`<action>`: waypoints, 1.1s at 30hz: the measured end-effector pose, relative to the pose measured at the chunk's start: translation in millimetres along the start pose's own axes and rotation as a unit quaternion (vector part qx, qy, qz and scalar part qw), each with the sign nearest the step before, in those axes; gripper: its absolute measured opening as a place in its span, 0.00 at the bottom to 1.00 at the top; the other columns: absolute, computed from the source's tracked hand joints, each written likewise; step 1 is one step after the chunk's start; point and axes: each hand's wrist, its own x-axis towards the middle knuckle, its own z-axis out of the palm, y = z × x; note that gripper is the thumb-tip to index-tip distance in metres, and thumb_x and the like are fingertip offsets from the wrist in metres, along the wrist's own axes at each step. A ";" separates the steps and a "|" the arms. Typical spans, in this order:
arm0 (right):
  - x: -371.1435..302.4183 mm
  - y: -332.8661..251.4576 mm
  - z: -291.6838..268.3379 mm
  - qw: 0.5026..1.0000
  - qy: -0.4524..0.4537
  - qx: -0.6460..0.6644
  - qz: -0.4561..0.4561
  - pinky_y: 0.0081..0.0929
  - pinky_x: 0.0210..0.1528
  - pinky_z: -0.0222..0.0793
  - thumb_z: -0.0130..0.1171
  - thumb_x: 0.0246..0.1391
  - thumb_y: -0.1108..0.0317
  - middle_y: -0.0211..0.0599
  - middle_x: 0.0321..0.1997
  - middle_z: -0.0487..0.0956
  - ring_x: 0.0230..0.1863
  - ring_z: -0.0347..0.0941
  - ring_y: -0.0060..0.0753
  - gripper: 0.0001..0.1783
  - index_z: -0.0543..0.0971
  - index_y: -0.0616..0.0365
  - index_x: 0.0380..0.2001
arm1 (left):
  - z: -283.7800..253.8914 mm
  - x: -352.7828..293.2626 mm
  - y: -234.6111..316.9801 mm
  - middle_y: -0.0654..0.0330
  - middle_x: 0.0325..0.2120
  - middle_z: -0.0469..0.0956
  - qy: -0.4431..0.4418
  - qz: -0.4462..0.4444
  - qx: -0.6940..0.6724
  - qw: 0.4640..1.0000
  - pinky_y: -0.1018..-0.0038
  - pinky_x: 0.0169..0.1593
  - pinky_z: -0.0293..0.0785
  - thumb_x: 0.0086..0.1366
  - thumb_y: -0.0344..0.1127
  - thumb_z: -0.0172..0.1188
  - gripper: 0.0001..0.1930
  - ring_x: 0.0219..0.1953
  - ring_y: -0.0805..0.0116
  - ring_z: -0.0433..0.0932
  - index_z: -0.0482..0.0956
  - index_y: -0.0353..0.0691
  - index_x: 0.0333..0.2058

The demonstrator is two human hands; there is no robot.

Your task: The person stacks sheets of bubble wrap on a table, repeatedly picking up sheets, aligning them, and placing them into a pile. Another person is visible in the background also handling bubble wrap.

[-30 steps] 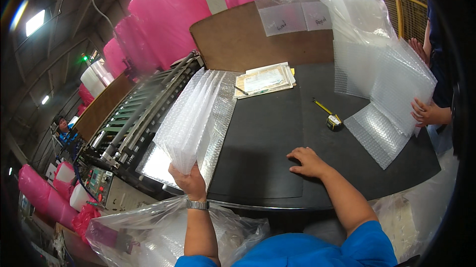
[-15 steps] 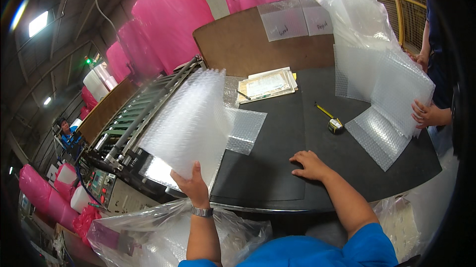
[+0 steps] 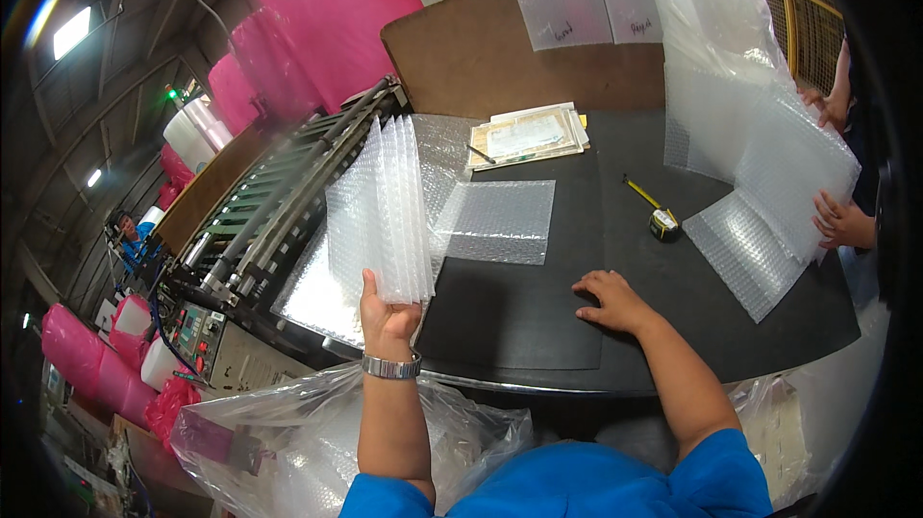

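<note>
Left hand (image 3: 389, 318): clamped on the near end of the sheets, palm turned up, thumb along their left side and pointing away from the body; a metal watch (image 3: 391, 365) circles the wrist.
Right hand (image 3: 615, 302): fingers a little apart, back of the hand up, at the desk's near part, fingertips toward the left.
Sheets (image 3: 389, 220): a fanned bundle of clear bubble wrap over the left part of the desk; its long axis runs from the left hand away from the body, the far end leaning slightly left; the fanned edges run nearly parallel to that axis.
Flat piece (image 3: 505, 222): bubble wrap lying on the desk, just right of the sheets, long axis left to right, right end square and free; whether its left end joins the bundle, I cannot tell.
Desk (image 3: 519, 316): black top, curved near edge.
Papers (image 3: 534, 136): a pile beyond the flat piece, a pen (image 3: 481, 154) on its left side.
Tape measure (image 3: 663, 224): right of the flat piece, yellow blade out, pointing away and left.
Co-worker's hand (image 3: 844, 221): at the right edge of more wrap (image 3: 784, 167).
Roller machine (image 3: 288, 193): left of the sheets, rails slanting away to the right.
Board (image 3: 529, 52): brown, standing at the far edge.
</note>
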 end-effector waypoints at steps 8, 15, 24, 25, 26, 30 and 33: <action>-0.2 2.5 0.6 1.000 0.004 0.001 -0.003 0.41 0.61 0.44 0.60 0.41 0.60 0.36 0.46 0.69 0.53 0.62 0.37 0.24 0.72 0.54 0.43 | 10.8 3.3 -6.6 0.56 0.46 0.71 -0.001 -0.015 -0.021 1.000 0.64 0.49 0.69 0.63 0.51 0.43 0.24 0.46 0.59 0.71 0.65 0.38 0.50; 1.5 -4.4 -2.4 1.000 -0.001 0.003 -0.001 0.40 0.62 0.44 0.60 0.41 0.60 0.37 0.47 0.69 0.53 0.62 0.38 0.24 0.72 0.54 0.44 | 3.5 2.4 -14.1 0.51 0.50 0.65 -0.096 0.066 0.028 0.993 0.62 0.52 0.65 0.63 0.44 0.47 0.24 0.50 0.55 0.66 0.59 0.34 0.52; 1.8 -11.7 -18.9 0.987 0.090 0.128 0.032 0.34 0.53 0.58 0.58 0.44 0.60 0.40 0.44 0.71 0.48 0.66 0.40 0.20 0.73 0.56 0.41 | -52.2 -18.8 -38.1 0.51 0.42 0.69 -0.074 0.367 0.481 0.793 0.73 0.48 0.62 0.52 0.31 0.62 0.25 0.42 0.66 0.68 0.63 0.28 0.46; 6.1 -23.5 -27.1 0.978 0.119 0.167 0.044 0.33 0.50 0.61 0.57 0.45 0.60 0.41 0.43 0.72 0.47 0.67 0.40 0.19 0.73 0.57 0.41 | -61.8 -21.6 -36.7 0.52 0.40 0.70 -0.070 0.342 0.509 0.787 0.74 0.48 0.63 0.52 0.31 0.62 0.24 0.41 0.66 0.69 0.64 0.28 0.45; 11.9 -33.9 -36.8 0.975 0.164 0.146 0.002 0.31 0.47 0.63 0.56 0.46 0.61 0.41 0.41 0.72 0.45 0.68 0.40 0.17 0.74 0.58 0.39 | -73.4 -17.8 -40.0 0.51 0.38 0.72 -0.062 0.354 0.489 0.795 0.74 0.47 0.63 0.51 0.33 0.64 0.25 0.40 0.66 0.70 0.64 0.28 0.44; 35.8 -91.2 -90.8 0.948 0.264 0.130 -0.116 0.26 0.45 0.64 0.54 0.48 0.67 0.41 0.36 0.74 0.41 0.70 0.35 0.12 0.75 0.61 0.35 | -101.3 -6.6 -46.6 0.51 0.37 0.72 -0.083 0.389 0.546 0.737 0.73 0.47 0.63 0.50 0.34 0.65 0.26 0.39 0.64 0.70 0.64 0.27 0.44; 49.8 -133.6 -129.4 0.946 0.264 0.066 -0.174 0.24 0.44 0.64 0.55 0.48 0.70 0.38 0.33 0.74 0.39 0.71 0.29 0.09 0.76 0.62 0.33 | -95.8 -12.2 -50.6 0.51 0.39 0.71 -0.089 0.364 0.524 0.765 0.72 0.48 0.63 0.50 0.34 0.66 0.29 0.40 0.63 0.70 0.62 0.27 0.46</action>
